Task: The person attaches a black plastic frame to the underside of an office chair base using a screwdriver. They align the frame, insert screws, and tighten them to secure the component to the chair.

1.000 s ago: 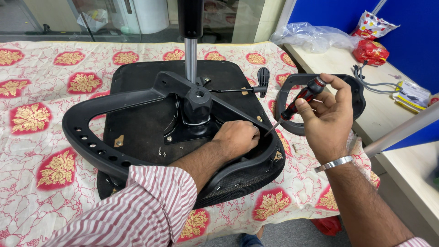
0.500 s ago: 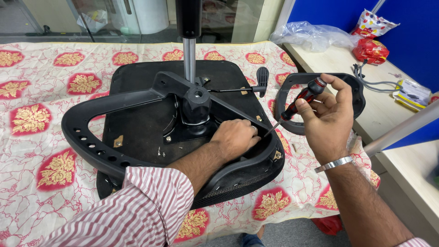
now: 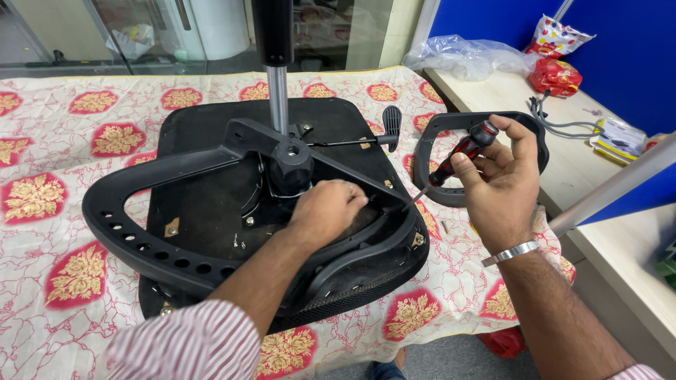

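screwdriver (image 3: pixel 461 153), red and black, is pinched in my right hand (image 3: pixel 497 190) near the table's right edge; rigid, light, best held at the ribbed handle. my left hand (image 3: pixel 325 212), fingers curled, rests on the heavy upturned chair seat (image 3: pixel 211 218).

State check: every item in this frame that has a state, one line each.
chair seat: upside down on the patterned cloth.
gas lift column: upright in the mechanism.
armrest frame: lying on the seat underside.
loose armrest: detached, flat beside the seat.
screwdriver: in the right hand, tip down-left.
left hand: resting on the seat underside.
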